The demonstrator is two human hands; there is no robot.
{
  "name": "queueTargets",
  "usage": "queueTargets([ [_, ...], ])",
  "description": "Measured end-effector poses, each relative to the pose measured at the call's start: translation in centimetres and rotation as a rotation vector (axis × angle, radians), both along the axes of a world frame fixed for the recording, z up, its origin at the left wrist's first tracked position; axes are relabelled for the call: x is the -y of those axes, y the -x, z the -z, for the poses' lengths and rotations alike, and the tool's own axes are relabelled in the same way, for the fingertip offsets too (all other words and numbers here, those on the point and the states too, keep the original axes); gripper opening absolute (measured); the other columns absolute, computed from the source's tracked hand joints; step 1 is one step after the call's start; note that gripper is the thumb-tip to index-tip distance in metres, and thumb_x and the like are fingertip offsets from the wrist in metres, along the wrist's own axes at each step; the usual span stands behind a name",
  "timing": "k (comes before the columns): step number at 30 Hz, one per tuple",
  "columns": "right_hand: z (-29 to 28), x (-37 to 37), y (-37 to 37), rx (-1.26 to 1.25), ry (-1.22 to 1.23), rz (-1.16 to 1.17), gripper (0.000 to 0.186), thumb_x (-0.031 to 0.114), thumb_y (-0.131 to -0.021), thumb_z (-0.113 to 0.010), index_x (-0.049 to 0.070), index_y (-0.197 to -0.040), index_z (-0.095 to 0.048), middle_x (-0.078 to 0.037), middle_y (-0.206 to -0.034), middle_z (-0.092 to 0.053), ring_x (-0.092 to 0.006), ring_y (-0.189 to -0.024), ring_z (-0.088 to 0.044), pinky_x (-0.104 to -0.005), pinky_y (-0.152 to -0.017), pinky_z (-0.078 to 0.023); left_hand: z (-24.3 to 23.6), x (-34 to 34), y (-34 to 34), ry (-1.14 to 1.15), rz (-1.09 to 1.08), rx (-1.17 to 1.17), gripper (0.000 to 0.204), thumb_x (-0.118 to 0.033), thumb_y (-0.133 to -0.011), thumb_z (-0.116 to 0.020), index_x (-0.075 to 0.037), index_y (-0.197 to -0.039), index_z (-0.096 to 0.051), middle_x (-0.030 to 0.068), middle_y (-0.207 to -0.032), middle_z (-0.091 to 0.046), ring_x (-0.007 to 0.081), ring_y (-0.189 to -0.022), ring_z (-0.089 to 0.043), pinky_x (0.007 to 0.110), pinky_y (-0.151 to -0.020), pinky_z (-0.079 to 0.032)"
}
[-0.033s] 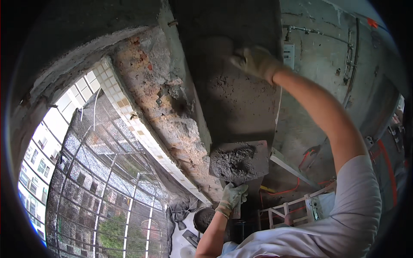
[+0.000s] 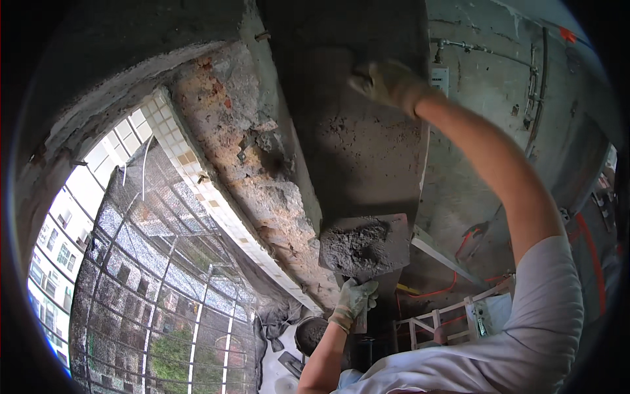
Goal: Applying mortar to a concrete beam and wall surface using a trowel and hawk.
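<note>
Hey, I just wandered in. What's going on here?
Someone is at a dark grey wall. Their gloved left grip holds a flat board by its near side, with a heap of grey, mortar-like mix on top. Their gloved right grip is raised in front of the wall; whatever it may hold is too dark and blurred to make out.
</note>
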State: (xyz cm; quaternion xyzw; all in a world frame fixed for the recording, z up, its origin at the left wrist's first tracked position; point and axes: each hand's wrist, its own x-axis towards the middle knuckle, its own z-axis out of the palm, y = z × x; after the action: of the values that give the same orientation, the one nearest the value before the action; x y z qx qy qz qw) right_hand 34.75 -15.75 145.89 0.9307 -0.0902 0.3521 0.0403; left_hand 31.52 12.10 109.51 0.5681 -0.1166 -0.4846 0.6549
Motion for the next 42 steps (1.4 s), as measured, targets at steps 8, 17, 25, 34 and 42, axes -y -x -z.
queueTargets([
  [8,-9.9,-1.1,0.1,-0.028,0.171,0.204,0.042,0.042,-0.094,-0.056,0.003,-0.098,-0.072,-0.019,-0.091,-0.072,-0.0358,-0.089,-0.069,-0.0442,-0.080,-0.054,-1.0,1.3,-1.1,-0.003,0.014,0.036,0.016,-0.011,-0.087,-0.071,-0.001,-0.091,-0.059,0.0070,-0.069,-0.060,0.0166,-0.048,-0.054,0.028,-0.042,-0.044],
  [17,0.8,-1.5,5.3,0.245,0.256,0.231,0.041,0.041,-0.094,-0.056,0.004,-0.091,-0.073,-0.017,-0.083,-0.071,-0.0331,-0.080,-0.069,-0.0424,-0.075,-0.054,-1.4,1.5,-2.6,-0.050,0.066,0.065,0.016,-0.007,-0.085,-0.071,0.003,-0.093,-0.061,0.0081,-0.070,-0.061,0.0185,-0.047,-0.056,0.030,-0.039,-0.044],
  [25,29.3,-5.6,13.7,-0.290,-0.177,-0.042,0.030,0.034,-0.091,-0.065,0.005,-0.098,-0.069,-0.009,-0.073,-0.069,-0.0292,-0.062,-0.067,-0.0410,-0.059,-0.054,-1.0,2.7,-1.3,-0.056,0.019,0.087,0.017,-0.017,-0.083,-0.070,-0.001,-0.084,-0.064,0.0065,-0.063,-0.061,0.0171,-0.045,-0.057,0.029,-0.040,-0.044],
  [34,32.2,-8.3,19.2,-0.449,-0.023,-0.096,0.032,0.033,-0.091,-0.061,0.016,-0.116,-0.069,-0.004,-0.109,-0.072,-0.0239,-0.082,-0.070,-0.0394,-0.059,-0.056,7.0,3.6,-1.2,0.123,-0.029,0.192,0.015,-0.015,-0.083,-0.068,-0.003,-0.091,-0.065,0.0124,-0.073,-0.066,0.0213,-0.055,-0.061,0.035,-0.050,-0.049],
  [42,30.9,-7.7,17.5,-0.252,-0.758,0.110,0.028,0.041,-0.093,-0.060,0.018,-0.102,-0.073,-0.010,-0.106,-0.073,-0.0299,-0.067,-0.070,-0.0420,-0.061,-0.056,0.2,4.4,2.7,0.009,-0.024,0.074,0.016,-0.017,-0.085,-0.067,-0.005,-0.095,-0.063,0.0053,-0.074,-0.064,0.0166,-0.062,-0.062,0.031,-0.051,-0.049],
])
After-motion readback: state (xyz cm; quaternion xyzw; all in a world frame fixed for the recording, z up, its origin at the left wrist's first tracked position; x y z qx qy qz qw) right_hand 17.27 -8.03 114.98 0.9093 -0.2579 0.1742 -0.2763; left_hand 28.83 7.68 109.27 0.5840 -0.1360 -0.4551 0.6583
